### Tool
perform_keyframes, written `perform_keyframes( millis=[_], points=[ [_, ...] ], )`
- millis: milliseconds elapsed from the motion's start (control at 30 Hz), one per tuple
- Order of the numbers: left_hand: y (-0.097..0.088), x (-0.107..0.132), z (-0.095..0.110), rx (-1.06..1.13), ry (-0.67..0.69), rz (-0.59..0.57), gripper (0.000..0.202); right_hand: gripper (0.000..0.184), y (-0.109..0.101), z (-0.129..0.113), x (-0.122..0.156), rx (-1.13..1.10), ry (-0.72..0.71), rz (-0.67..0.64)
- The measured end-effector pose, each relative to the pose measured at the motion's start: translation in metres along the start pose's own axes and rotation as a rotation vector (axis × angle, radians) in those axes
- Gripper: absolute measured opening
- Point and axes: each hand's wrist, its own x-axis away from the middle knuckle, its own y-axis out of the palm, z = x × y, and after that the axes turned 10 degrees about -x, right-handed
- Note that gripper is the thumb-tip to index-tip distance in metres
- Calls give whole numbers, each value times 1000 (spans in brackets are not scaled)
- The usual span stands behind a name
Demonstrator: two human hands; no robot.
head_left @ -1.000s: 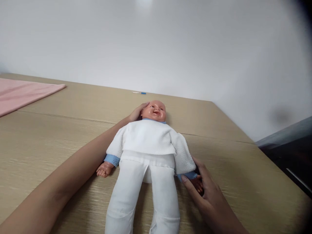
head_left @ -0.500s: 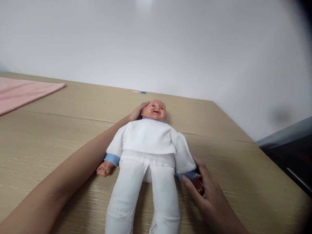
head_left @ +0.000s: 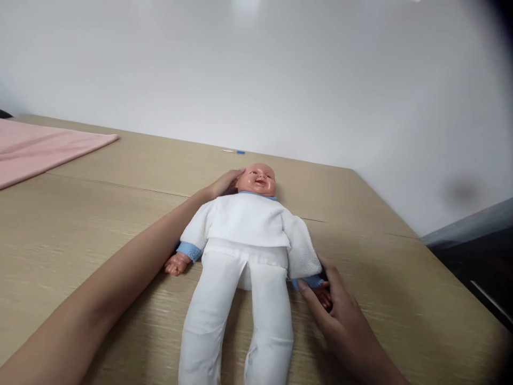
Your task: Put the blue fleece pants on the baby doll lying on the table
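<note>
A baby doll [head_left: 244, 235] in a white top and white trousers with blue cuffs lies on its back on the wooden table [head_left: 80, 224], head pointing away from me. My left hand [head_left: 224, 184] cups the side of the doll's head, fingers curved against it. My right hand [head_left: 334, 305] is closed round the doll's small hand at the blue cuff on the right side. The doll's other hand lies free on the table.
A pink cloth [head_left: 44, 147] lies at the table's far left. A small white and blue pen [head_left: 234, 152] rests near the back edge by the white wall. A dark surface [head_left: 476, 251] stands beyond the table's right edge.
The view has shifted slightly, so the doll and cloth sit a little to the right in the picture. Both hands keep the same hold on the doll.
</note>
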Motion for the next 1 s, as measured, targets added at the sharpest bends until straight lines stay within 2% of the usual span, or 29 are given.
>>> perform_keyframes(
  millis=[133,300,433,533,600,700,767,833,900,1000],
  points=[
    [-17,20,1,-91,27,272,28,65,1,2,-2,-15,-32,-5],
    [-23,71,16,-218,5,416,30,76,7,12,-7,-102,-79,39],
    [-7,108,40,-398,8,581,23,89,13,21,-11,-161,-105,87],
    [21,128,55,-532,70,637,24,86,16,28,-16,-210,-150,118],
    [49,141,64,-651,156,603,26,82,18,32,-19,-195,-173,144],
    [103,166,77,-646,342,436,24,75,19,37,-20,-92,-257,219],
    [141,193,84,-553,426,329,23,70,17,37,-19,-4,-321,283],
    [177,228,84,-491,524,261,25,67,13,30,-12,63,-335,315],
    [203,272,72,-456,526,147,29,66,7,16,3,83,-322,326],
    [220,339,27,-424,351,-146,34,64,-1,-5,49,24,-359,382]
  ],
)
